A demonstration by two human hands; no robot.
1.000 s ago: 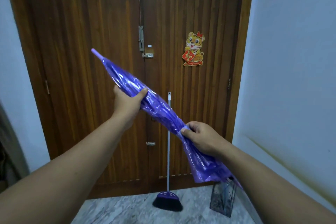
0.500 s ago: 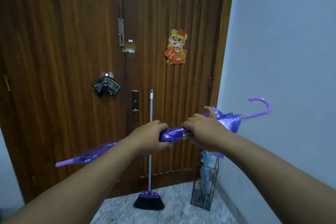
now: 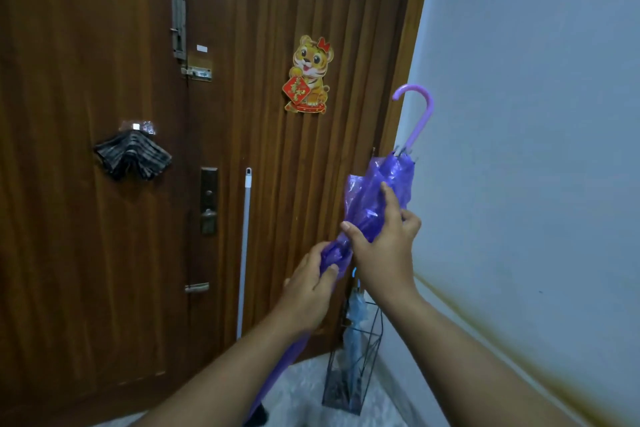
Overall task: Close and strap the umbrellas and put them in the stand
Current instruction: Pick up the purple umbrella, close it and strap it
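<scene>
Head view: the left hand (image 3: 308, 291) grips the purple umbrella (image 3: 377, 204) low, the right hand (image 3: 384, 250) higher; its long axis runs tip-down, hook handle (image 3: 417, 114) up. The stand (image 3: 353, 374) waits just right, probably below the tip.

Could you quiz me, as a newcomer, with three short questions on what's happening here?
1. True or false: the purple umbrella is held with its hooked handle up.
2. Which hand grips lower on it: A left hand, B right hand?
3. Fill in: the wire stand already holds a pale ____ umbrella.

Key: 1 true; 2 A; 3 blue.
</scene>
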